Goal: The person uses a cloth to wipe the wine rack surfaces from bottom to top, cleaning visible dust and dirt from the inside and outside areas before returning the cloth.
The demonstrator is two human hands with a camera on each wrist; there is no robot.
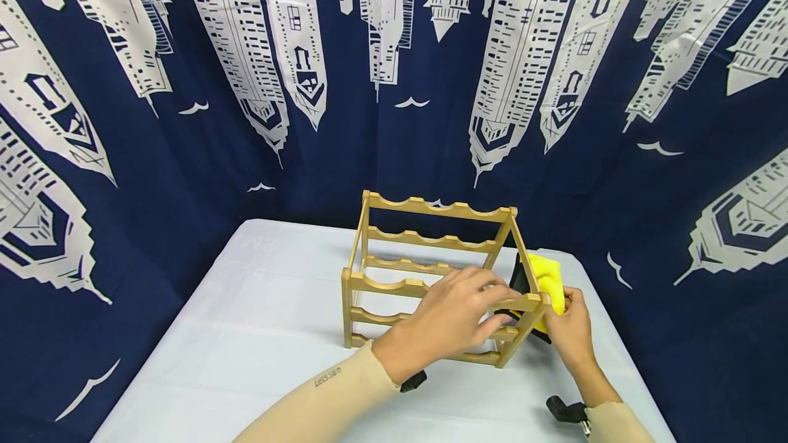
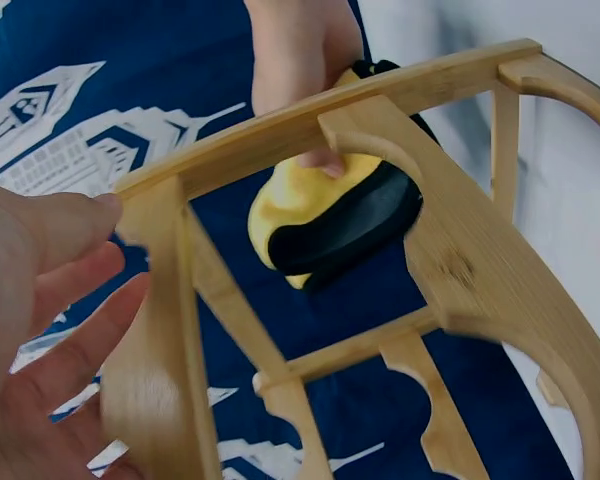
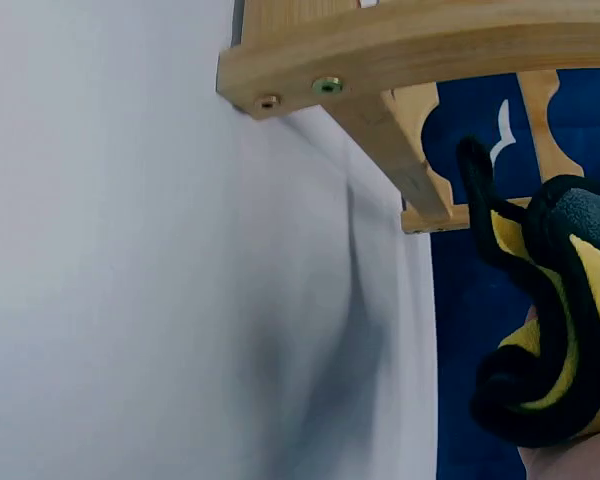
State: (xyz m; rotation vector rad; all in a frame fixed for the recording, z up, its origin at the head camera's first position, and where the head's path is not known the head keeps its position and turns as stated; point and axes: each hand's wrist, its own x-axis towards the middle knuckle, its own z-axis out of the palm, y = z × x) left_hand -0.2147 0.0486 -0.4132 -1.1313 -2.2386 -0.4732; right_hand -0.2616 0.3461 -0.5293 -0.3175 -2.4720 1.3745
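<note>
A light wooden rack [image 1: 384, 286] with scalloped rails stands on the white table. At its front right, my left hand [image 1: 452, 310] holds the upper rail, thumb below and fingers over it; in the left wrist view, that hand [image 2: 60, 310] has its fingertips on the wood at the rack's corner. My right hand [image 1: 569, 330] grips a yellow cloth [image 1: 548, 275] with black edging and a dark grey side, outside the rack's right end. In the right wrist view, the bunched cloth [image 3: 580, 310] hides most of the hand. Part of the cloth shows through the rack.
The white table [image 1: 246, 313] extends left and in front of the rack. Behind and around it hangs a navy curtain [image 1: 369, 149] printed with white buildings and birds. Black wrist-worn gear [image 1: 563, 410] sits at the right wrist.
</note>
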